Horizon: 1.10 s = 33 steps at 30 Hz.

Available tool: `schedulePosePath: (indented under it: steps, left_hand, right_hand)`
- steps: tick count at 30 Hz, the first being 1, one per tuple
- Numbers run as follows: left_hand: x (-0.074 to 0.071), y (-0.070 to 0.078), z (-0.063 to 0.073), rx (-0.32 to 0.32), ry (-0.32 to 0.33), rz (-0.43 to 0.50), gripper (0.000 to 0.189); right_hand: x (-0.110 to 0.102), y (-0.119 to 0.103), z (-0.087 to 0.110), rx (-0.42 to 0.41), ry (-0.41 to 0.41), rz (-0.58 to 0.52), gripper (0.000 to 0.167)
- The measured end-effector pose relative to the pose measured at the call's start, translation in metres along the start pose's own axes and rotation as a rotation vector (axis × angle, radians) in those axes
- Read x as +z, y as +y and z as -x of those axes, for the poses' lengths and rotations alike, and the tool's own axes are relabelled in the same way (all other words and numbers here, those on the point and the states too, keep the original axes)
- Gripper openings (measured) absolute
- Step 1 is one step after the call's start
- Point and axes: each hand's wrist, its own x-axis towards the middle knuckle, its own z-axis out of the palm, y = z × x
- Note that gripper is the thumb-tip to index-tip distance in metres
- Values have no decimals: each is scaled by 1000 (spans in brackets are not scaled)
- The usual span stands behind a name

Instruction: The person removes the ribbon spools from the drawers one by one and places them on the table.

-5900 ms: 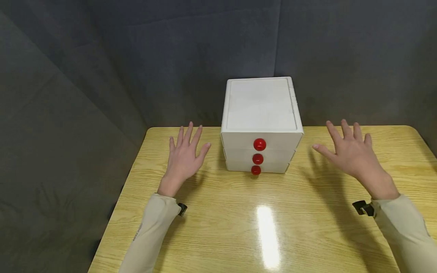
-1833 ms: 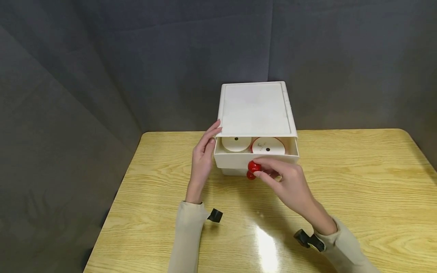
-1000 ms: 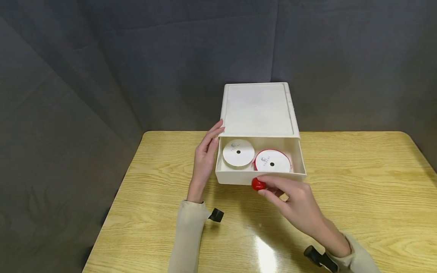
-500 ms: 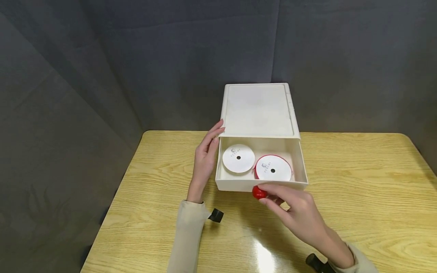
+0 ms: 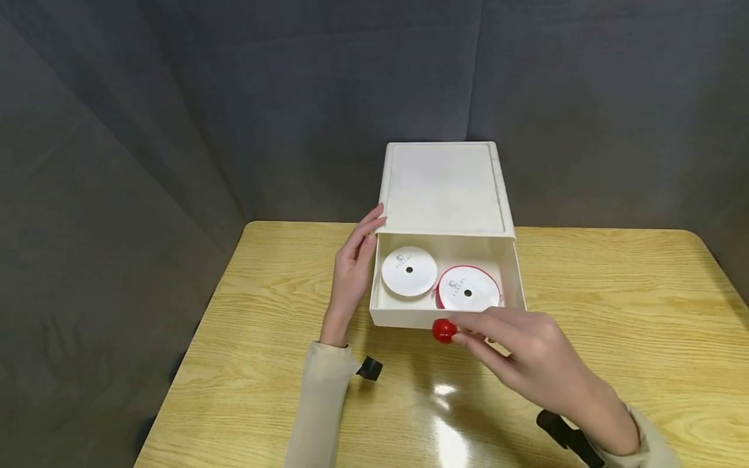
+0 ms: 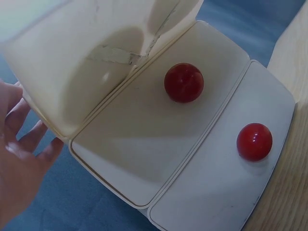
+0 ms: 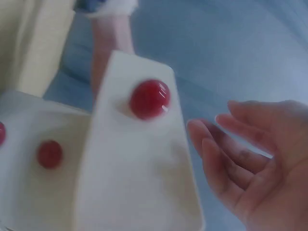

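Observation:
A white box with three stacked drawers (image 5: pixel 445 188) stands at the table's back, its top drawer (image 5: pixel 404 318) pulled out. Inside lie a white ribbon spool (image 5: pixel 417 284) and a red ribbon spool (image 5: pixel 478 284), both flat. My left hand (image 5: pixel 349 279) rests along the box's left side, fingertips at the top edge. By the drawer's red knob (image 5: pixel 443 331) is my right hand (image 5: pixel 541 357). The right wrist view shows a gap between that knob (image 7: pixel 150 99) and the loosely bent fingers (image 7: pixel 216 168), which hold nothing. Two lower red knobs show in the left wrist view, one on the middle drawer (image 6: pixel 139 134).
A wooden table (image 5: pixel 263 292) carries the box, with a dark grey cloth (image 5: pixel 328 97) hanging behind and at the left. Black wrist cameras (image 5: pixel 370 368) sit at both cuffs. The open drawer juts out over the table toward me.
The right hand has gripped the top knob, pulled the drawer out and let go, now shifted slightly right. The left hand came to the box's side and has stayed there.

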Motion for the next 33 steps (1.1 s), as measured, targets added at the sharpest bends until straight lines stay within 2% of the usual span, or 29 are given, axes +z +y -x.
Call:
schedulePosePath:
  steps: [2,6,8,11,15,18,27,33]
  left_hand:
    - [1,-1,0,5,-6,1,31]
    - [3,-2,0,17,-16,1,31]
    - [4,-2,0,16,-18,0,31]
    - [5,-2,1,10,-22,4,32]
    - [8,-2,1,9,-24,7,31]
    - [10,-2,1,12,-28,12,31]
    - [14,-4,0,4,-35,20,31]
    - [16,-3,0,-4,-39,8,32]
  right_hand:
    - [-8,5,-9,-16,-15,-30,34]
    - [-15,20,-26,7,-49,-50,37]
    - [-17,28,-32,42,-93,-35,39]
    - [-17,40,-38,99,-204,2,28]
    - [-12,53,-42,181,-382,2,41]
    - [-6,61,-41,224,-473,-36,39]
    - [9,77,-42,213,-603,-83,50]
    - [14,85,-43,272,-749,-191,54]
